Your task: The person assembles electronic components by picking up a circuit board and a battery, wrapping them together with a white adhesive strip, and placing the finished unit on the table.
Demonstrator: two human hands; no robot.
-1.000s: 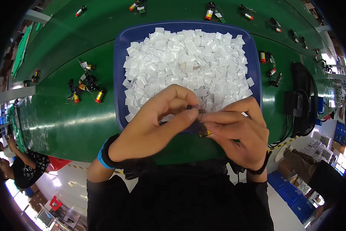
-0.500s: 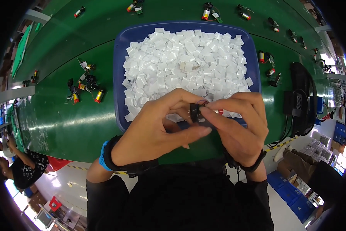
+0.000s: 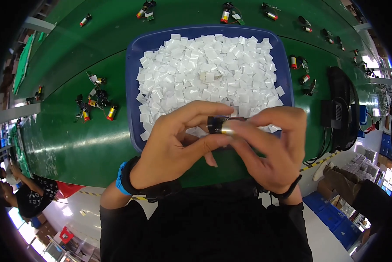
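A small cylindrical battery with a black end piece (image 3: 214, 125) is held level over the near edge of the blue tray (image 3: 286, 87). My left hand (image 3: 172, 146) curls round its black end, thumb below and fingers behind. From the other side, the thumb and fingers of my right hand (image 3: 276, 146) pinch it and cover most of its body. A shiny yellowish band shows between the hands. Small white squares (image 3: 196, 61), of paper or film, fill the tray, and a beige scrap (image 3: 203, 77) lies among them.
Batteries wired to small boards (image 3: 99, 97) lie in a cluster left of the tray. Several more, such as one battery (image 3: 225, 16), line the back of the green table (image 3: 73, 148). A black device with cables (image 3: 335, 114) stands at the right. Other people sit at both sides.
The battery has turned in my fingers, so its black end and shiny band now face up and its red part is covered. My right fingers have shifted along it.
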